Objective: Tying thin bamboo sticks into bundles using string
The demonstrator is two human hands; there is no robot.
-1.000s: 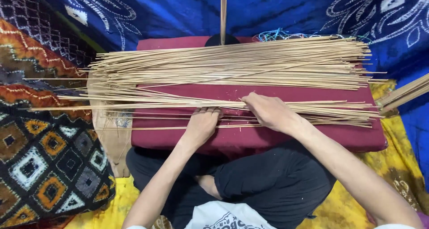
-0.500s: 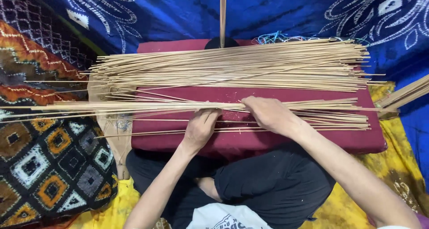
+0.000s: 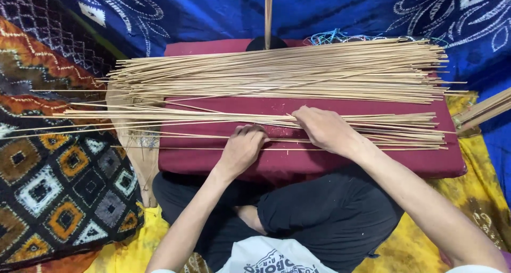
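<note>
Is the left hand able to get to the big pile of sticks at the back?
Probably yes. The left hand rests on the near sticks, and only bare maroon cushion lies between them and the far pile; nothing blocks it.

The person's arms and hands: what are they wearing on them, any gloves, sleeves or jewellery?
Both arms are bare from the hands up to the bottom of the picture. The left hand and the right hand have no gloves, and no ring, watch or bracelet shows. A white edge at the picture's bottom corners may be short sleeves of the white printed shirt; black trousers cover the legs.
</note>
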